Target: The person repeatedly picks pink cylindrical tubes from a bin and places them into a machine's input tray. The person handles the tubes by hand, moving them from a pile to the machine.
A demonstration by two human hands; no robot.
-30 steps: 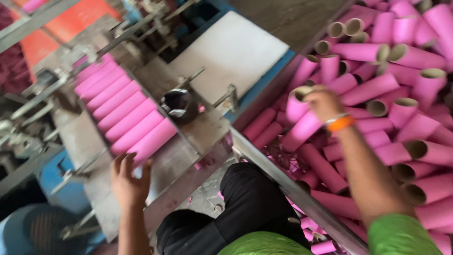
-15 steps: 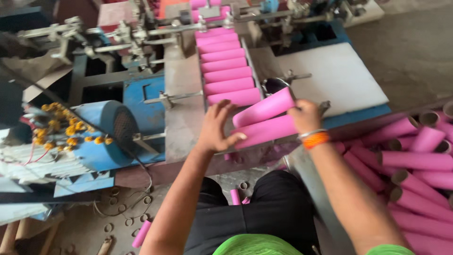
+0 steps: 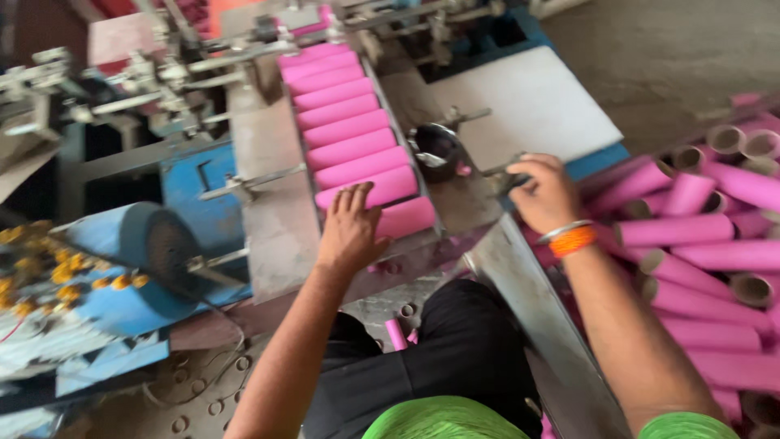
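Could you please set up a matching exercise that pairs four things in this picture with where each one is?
Things:
1. left hand
2. right hand
3. dark metal cup
4. loose pile of pink tubes

Places:
a. far right, beyond the metal edge
b. between the tube row and the white board
c. on the nearest tubes of the row
d. at the machine's right edge, by the pile

Pairs: 1-c, 2-d, 3-b, 4-a

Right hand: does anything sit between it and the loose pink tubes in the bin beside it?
Nothing visible does. The right hand rests at the bin's metal edge, with the loose pink tubes lying open just beyond it. The left hand lies on the tube row.
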